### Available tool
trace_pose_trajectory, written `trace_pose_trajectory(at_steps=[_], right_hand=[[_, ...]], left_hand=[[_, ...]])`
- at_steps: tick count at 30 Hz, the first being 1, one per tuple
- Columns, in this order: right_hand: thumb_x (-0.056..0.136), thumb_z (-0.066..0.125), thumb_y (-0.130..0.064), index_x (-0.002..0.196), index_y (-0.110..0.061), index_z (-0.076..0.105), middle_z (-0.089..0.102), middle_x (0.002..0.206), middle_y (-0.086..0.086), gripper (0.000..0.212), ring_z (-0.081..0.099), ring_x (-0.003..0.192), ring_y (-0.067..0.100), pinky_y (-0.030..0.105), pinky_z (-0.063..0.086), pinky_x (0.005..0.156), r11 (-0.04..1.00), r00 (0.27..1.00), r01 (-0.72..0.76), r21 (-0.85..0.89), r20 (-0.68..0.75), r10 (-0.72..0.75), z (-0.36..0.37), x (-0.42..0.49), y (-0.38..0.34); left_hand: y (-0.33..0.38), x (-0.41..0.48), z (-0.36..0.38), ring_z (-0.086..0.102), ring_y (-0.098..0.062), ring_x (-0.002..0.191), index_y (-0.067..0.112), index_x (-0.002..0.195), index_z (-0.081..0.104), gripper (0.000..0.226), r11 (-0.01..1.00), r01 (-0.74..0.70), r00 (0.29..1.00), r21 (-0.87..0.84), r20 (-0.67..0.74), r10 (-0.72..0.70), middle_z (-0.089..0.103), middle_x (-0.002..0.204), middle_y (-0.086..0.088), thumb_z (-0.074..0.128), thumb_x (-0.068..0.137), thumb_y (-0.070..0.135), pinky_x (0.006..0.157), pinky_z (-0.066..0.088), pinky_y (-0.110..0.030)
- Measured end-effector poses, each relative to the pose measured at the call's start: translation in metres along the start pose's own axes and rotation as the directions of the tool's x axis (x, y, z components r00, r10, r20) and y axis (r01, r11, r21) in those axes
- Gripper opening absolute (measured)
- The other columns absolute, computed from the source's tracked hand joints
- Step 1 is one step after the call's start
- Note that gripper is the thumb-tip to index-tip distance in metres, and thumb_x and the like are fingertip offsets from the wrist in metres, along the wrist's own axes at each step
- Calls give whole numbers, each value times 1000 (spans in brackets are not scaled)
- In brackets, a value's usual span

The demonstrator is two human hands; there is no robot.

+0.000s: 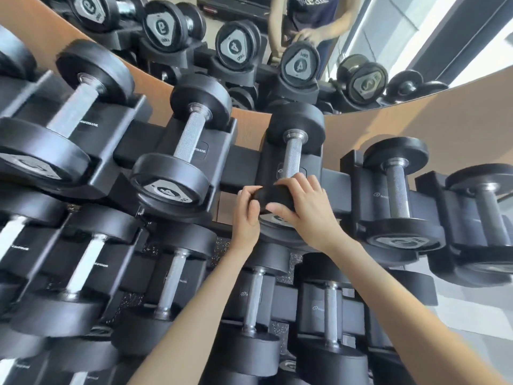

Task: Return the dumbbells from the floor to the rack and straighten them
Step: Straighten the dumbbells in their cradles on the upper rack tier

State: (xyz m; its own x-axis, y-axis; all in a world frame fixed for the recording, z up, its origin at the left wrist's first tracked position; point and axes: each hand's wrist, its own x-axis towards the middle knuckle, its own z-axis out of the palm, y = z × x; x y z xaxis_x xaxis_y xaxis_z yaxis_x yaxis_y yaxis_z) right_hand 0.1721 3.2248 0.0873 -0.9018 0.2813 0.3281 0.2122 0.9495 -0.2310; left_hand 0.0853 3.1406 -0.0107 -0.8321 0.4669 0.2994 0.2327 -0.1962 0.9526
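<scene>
The left hand (247, 215) and right hand (308, 212) curl round the near head of the dumbbell (293, 157), which lies in the rack (243, 166) with its handle toward twelve o'clock; it looks heavy and rigid, best held by the rough handle

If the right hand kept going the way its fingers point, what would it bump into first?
The right hand grips the near head of the dumbbell. Going on up and left, it would probably meet the left hand on that same head first, though depth is unclear.

Two hands (247, 215) (308, 209), one rack (244, 168), over ten dumbbells (191, 140)
</scene>
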Motion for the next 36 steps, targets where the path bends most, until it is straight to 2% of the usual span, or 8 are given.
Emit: trace_pose_trajectory(at_steps=[5, 11, 15, 19, 23, 29, 33, 36], right_hand=[[79, 60, -54, 118, -31, 52, 53, 109, -23, 46, 47, 113, 13, 40, 41, 98, 749, 977, -211, 628, 114, 180, -13, -33, 31], [84, 65, -17, 126, -24, 47, 56, 125, -1, 46, 52, 118, 15, 31, 41, 101, 477, 952, -266, 837, 151, 266, -3, -61, 38], [84, 66, -10, 119, -34, 47, 58, 120, -10, 47, 56, 112, 4, 21, 41, 96, 552, 945, -286, 783, 134, 299, -1, -63, 43], [81, 69, -6, 120, -23, 48, 57, 113, -14, 47, 55, 102, -11, 12, 43, 91, 645, 949, -274, 714, 90, 303, -3, -61, 45], [79, 72, -15, 128, -13, 50, 58, 117, -1, 54, 56, 106, 12, 28, 43, 97, 747, 959, -268, 608, 98, 264, -7, -53, 43], [84, 67, -24, 135, -12, 43, 55, 114, 0, 58, 50, 98, 18, 25, 36, 81, 940, 984, -175, 293, 32, 173, -11, -38, 32], [85, 65, -21, 136, -13, 42, 56, 116, 4, 56, 51, 103, 25, 31, 39, 82, 969, 982, -190, 156, 36, 187, -15, -37, 29], [83, 68, -18, 132, -13, 47, 57, 111, 3, 54, 51, 100, 19, 23, 35, 81, 936, 964, -248, 249, -36, 265, -10, -44, 23]], left_hand=[[17, 4, -12, 56, -30, 97, 43, 111, 48, 26, 993, -42, 959, 111, 282, 9, 61, 109, -9, 43, 86, 46, 90, 43, -38], [34, 4, -23, 56, -13, 110, 40, 113, 51, 36, 991, -3, 942, 137, 332, -43, 58, 116, 16, 57, 79, 51, 98, 43, -32], [59, 12, -21, 51, 3, 113, 27, 116, 59, 40, 977, -94, 910, 193, 414, 6, 58, 117, 15, 69, 79, 39, 97, 36, -15], [68, 13, -7, 53, -1, 109, 29, 112, 58, 39, 971, -154, 880, 184, 473, 50, 60, 113, 10, 73, 76, 35, 95, 35, -13], [58, 9, -9, 55, -8, 108, 38, 108, 55, 35, 986, -86, 928, 141, 371, 28, 59, 109, 15, 66, 75, 46, 94, 39, -20], [45, 7, -16, 57, -9, 102, 24, 109, 57, 37, 998, 41, 952, -55, 304, -22, 61, 108, 4, 64, 76, 39, 88, 43, -22], [36, 0, -9, 57, -6, 99, 16, 109, 55, 41, 985, 99, 958, -140, 282, -56, 59, 107, -3, 64, 74, 36, 84, 43, -18], [35, 7, -13, 57, 1, 96, 12, 109, 54, 42, 988, 97, 932, -120, 360, -48, 59, 105, -1, 62, 74, 35, 83, 42, -14]])
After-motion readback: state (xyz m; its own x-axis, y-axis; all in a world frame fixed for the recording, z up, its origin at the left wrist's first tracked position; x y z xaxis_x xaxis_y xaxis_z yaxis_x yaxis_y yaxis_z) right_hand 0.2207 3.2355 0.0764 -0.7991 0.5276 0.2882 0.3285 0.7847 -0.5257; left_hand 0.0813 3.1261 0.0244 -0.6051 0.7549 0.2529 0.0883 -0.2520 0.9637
